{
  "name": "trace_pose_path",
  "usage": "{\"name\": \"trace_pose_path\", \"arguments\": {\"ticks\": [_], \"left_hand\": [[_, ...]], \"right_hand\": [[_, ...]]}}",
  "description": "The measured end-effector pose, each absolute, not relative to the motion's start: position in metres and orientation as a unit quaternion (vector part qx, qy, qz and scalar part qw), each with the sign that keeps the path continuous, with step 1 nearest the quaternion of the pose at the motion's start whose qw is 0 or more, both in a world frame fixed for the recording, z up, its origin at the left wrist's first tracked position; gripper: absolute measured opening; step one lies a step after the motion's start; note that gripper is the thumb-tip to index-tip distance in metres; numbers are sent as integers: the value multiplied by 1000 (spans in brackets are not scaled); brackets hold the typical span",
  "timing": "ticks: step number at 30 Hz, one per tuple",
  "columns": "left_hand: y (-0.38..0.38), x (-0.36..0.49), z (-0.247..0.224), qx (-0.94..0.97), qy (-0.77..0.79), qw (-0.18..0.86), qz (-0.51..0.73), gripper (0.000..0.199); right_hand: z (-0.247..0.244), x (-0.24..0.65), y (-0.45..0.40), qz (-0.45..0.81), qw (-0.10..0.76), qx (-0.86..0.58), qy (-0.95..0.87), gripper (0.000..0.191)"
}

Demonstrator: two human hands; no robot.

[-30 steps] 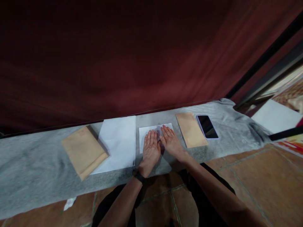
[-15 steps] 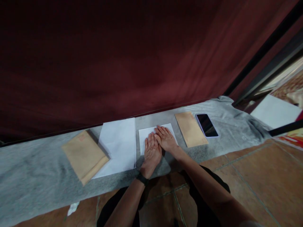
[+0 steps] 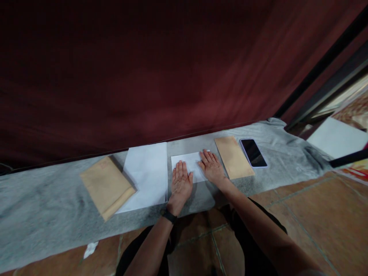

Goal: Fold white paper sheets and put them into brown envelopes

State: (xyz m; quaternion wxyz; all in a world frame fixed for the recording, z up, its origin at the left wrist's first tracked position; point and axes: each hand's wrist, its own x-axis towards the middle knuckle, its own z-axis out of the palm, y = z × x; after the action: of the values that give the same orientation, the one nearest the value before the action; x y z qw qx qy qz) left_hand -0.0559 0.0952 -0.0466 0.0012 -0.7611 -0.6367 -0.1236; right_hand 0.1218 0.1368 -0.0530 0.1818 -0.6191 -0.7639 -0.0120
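Our left hand, right hand flat on paper, fingers extended, gripping nothing; smoothing, we judge. Next likely needs even pressure. Envelope right of hands.

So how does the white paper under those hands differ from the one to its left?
The smaller paper is wider than deep; the larger paper is deeper than wide. The left hand and right hand rest on the smaller paper; a brown envelope overlaps the larger paper. Both are white and lie on grey cloth.
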Motion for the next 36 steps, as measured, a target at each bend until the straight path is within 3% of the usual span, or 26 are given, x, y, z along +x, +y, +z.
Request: {"name": "trace_pose_path", "arguments": {"ticks": [15, 24, 36], "left_hand": [[92, -67, -40, -734, -663, 31, -145, 59], [77, -47, -41, -798, -591, 13, -119, 57], [73, -59, -49, -775, -617, 27, -138, 61]], "right_hand": [[-47, 138, 125, -18, 182, -636, -750, 59], [-49, 112, 92, 28, 174, -538, -825, 54], [-55, 127, 86, -21, 176, -573, -800, 58]]}}
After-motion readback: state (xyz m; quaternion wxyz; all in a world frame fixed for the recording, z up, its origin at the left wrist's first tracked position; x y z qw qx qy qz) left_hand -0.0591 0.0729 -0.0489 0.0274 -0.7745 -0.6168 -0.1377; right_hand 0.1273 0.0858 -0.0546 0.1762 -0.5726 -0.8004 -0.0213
